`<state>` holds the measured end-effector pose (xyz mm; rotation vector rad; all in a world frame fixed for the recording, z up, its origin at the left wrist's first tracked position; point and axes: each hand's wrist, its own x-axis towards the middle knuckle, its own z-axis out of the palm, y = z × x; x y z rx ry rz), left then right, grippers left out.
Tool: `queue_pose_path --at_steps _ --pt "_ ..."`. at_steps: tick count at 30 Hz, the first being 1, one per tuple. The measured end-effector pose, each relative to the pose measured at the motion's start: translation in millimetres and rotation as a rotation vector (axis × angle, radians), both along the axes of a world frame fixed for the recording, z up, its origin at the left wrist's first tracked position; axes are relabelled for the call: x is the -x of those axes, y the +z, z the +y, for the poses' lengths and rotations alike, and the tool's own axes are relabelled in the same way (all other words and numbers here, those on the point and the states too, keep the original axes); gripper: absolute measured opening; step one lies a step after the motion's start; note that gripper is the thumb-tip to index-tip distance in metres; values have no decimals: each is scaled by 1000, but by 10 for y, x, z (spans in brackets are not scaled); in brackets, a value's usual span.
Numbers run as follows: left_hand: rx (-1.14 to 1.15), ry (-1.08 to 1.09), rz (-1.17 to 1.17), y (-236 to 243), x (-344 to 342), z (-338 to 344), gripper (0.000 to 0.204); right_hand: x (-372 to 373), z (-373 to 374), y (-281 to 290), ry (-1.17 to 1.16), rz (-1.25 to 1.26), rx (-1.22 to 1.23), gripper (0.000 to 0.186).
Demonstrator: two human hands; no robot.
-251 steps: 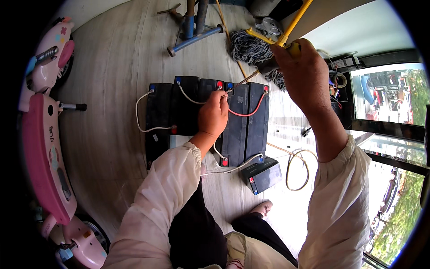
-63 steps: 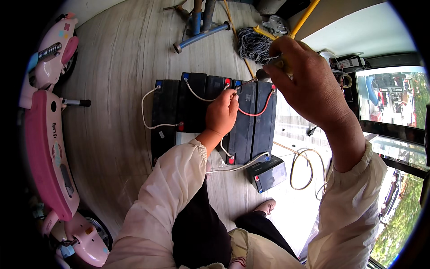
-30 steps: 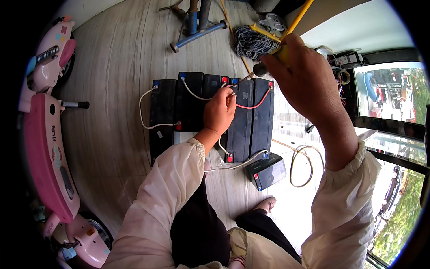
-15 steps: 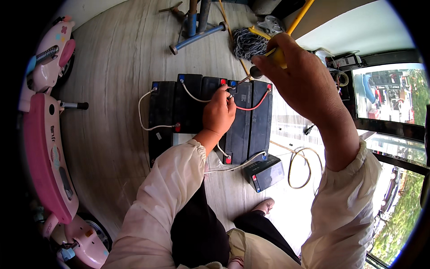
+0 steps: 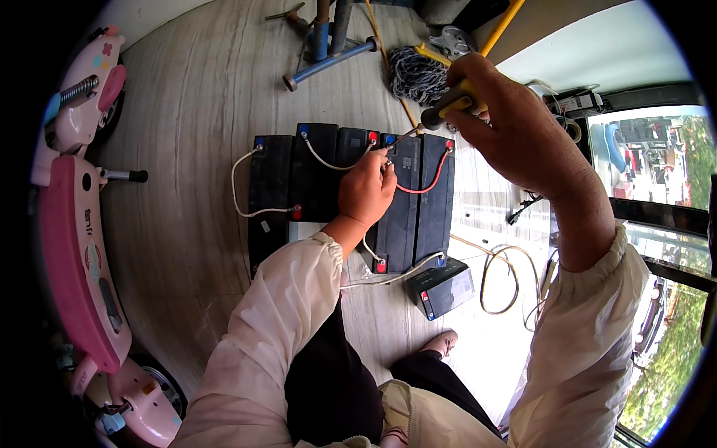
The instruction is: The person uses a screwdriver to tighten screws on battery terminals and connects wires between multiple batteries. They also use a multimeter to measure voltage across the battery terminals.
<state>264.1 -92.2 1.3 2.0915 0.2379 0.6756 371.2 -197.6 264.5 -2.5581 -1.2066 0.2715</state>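
My right hand (image 5: 515, 134) is closed round the yellow-and-dark handle of a screwdriver (image 5: 441, 113). Its thin shaft slants down left to the blue terminal (image 5: 389, 140) of a black battery, right by my left fingertips. My left hand (image 5: 366, 190) is pinched at that battery's top end, where a small metal end shows at the fingers. A red cable (image 5: 429, 188) runs from the red terminal of the rightmost battery (image 5: 433, 216) to this hand; its end is partly hidden. Several black batteries (image 5: 272, 175) lie side by side, linked by white cables (image 5: 234, 183).
A smaller battery (image 5: 442, 290) stands at the near right, beside a coiled cable (image 5: 515, 291). Beyond are a blue metal stand (image 5: 332, 63) and a grey mop head (image 5: 418, 75). A pink scooter (image 5: 78, 261) stands on the left, glass panels (image 5: 650, 157) on the right.
My right hand has turned on the screwdriver, showing more of its handle, and the forearm has shifted right. My left hand and the red cable's end have moved slightly right.
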Motion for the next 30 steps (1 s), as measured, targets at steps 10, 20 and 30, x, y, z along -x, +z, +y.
queue_pose_path --at_steps 10,20,30 --pt "66 3 48 13 -8 -5 16 176 231 33 -300 -243 200 41" --pt "26 7 38 -13 -54 14 14 124 117 -78 -257 -136 -40 36" --pt "39 -13 102 13 -5 33 15 107 116 -194 -280 -63 -153 37"
